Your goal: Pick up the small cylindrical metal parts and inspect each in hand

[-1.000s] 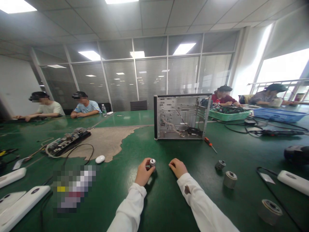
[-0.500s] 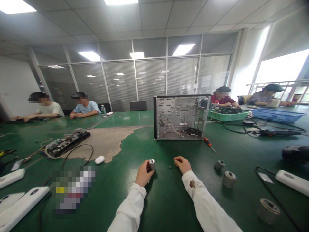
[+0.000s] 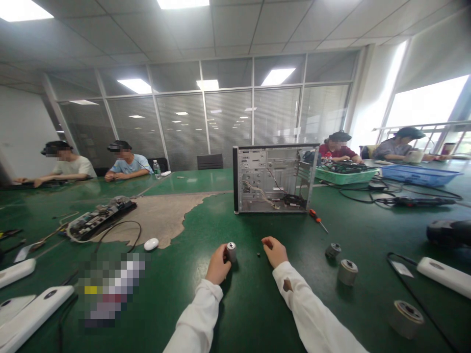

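Observation:
My left hand [image 3: 218,265] is wrapped round a small silver metal cylinder [image 3: 231,251], which stands upright with a round fitting on its top. To the right, my right hand [image 3: 275,251] hovers over the green table [image 3: 250,299], thumb and fingertips pressed together; whatever is between them is too small to make out. A tiny dark piece [image 3: 258,255] lies on the table between my hands. Beyond my right arm, three more metal cylinders of different sizes stand on the table: a small one [image 3: 333,250], a medium one [image 3: 348,272] and a large one [image 3: 406,319].
An open computer case [image 3: 274,179] stands ahead, a screwdriver [image 3: 318,220] beside it. A white mouse [image 3: 151,244], a circuit assembly [image 3: 101,218] and power strips [image 3: 44,309] are leftward. Green [image 3: 346,177] and blue [image 3: 419,175] baskets sit back right. Several people sit around.
My right hand has shifted slightly left and up, its fingertips still together. My left hand stays on the cylinder, and the view has turned very slightly.

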Tool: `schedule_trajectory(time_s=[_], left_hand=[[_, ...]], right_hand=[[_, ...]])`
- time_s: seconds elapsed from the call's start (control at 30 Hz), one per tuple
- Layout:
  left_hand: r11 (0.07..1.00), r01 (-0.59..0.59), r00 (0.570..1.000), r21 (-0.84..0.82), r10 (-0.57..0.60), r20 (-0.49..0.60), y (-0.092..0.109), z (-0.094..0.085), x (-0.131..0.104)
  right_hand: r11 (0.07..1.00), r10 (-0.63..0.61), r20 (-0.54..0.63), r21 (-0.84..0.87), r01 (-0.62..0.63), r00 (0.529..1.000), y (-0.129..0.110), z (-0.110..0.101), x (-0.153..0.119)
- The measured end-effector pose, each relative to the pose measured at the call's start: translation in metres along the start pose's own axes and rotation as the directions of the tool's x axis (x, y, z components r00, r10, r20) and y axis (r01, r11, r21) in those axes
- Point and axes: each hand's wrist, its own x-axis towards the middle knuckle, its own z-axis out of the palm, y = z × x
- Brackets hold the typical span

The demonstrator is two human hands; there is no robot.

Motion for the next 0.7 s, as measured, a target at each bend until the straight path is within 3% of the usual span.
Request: schedule_trajectory(time_s=[0.13,0.33,0.43,0.53,0.7], left_hand=[[0.999,-0.032,0.999,-0.011,0.032,-0.002,-0.002,0.001,0.001],[0.997,-0.077,0.995,-0.007,0.077,0.071,0.007,0.000,0.000],[0.994,-0.103,0.987,0.022,0.100,0.123,0.013,-0.001,-0.001],[0.991,-0.121,0.982,0.061,0.110,0.152,0.016,0.000,-0.002],[0.990,-0.125,0.982,0.066,0.114,0.152,0.014,0.003,-0.002]], right_hand=[[0.988,-0.154,0.083,0.022,0.153,0.985,-0.028,0.005,-0.011],[0.924,-0.367,0.341,0.025,0.382,0.866,-0.066,0.012,-0.035],[0.911,-0.388,0.397,0.029,0.411,0.832,-0.072,0.011,-0.039],[0.917,-0.375,0.408,0.031,0.397,0.833,-0.076,0.004,-0.040],[0.921,-0.344,0.419,-0.025,0.389,0.841,-0.086,-0.025,-0.056]])
